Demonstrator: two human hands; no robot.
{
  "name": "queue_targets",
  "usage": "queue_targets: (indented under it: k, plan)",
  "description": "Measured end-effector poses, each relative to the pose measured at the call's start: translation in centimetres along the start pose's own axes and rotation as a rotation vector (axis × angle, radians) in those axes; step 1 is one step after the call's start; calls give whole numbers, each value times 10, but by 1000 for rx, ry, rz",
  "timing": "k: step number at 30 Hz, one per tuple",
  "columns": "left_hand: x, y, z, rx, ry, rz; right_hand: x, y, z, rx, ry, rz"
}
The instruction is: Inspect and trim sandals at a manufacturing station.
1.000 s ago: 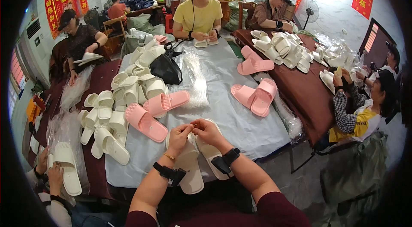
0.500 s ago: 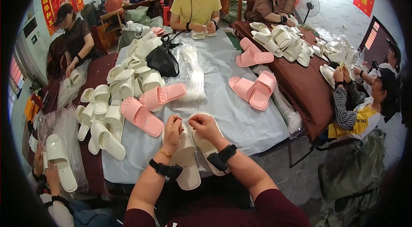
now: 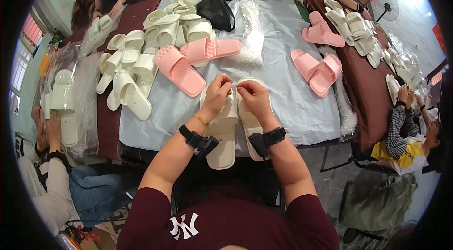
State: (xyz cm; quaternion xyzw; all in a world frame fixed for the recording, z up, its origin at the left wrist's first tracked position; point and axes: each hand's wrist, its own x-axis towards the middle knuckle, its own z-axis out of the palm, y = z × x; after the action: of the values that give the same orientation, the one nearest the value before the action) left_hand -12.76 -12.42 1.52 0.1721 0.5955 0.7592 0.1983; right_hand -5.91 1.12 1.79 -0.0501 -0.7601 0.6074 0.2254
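Observation:
A pair of cream-white slide slippers lies at the front edge of the table, soles down. Over the strap of the left slipper [image 3: 221,144] is my left hand [image 3: 217,95], its thumb and fingers pinched together. Facing it, my right hand [image 3: 255,98] is likewise closed in a pinch above the right slipper [image 3: 246,125]. The fingertips of both hands are close together over the gap between the slippers. Anything held in them is too small to make out. Just beyond my left hand rest pink slippers [image 3: 181,76], one leaning over another.
A heap of white slippers [image 3: 163,25] spreads across the left, beside a black bag [image 3: 216,11]. Clear plastic strands [image 3: 250,28] lie mid-table. More pink slippers [image 3: 325,74] sit at the right. Co-workers handle slippers around the tables; one person's hands [image 3: 51,127] are near my left.
My view has tilted down and shifted left, so the scene sits higher and further right. Both hands stay pinched over the same slippers.

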Motion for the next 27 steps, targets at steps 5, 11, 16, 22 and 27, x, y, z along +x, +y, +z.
queue_targets:
  k: [5, 11, 16, 22, 27]
  plan:
    - [-3, 0, -2, 1, -50, -4, -2, -5, 0, -43, 13, -18]
    - [1, -1, 1, -50, -63, -29, 1, -7, -4, -81, 28, -1]
    - [0, 3, 7, 231, -16, 70, 2, 3, -4, -94, 81, -106]
    - [-10, 5, 1, 221, 1, 89, -3, -8, 4, -86, 33, -51]
    - [-5, 6, 7, 81, -23, 45, 1, -10, -3, -71, 29, 30]
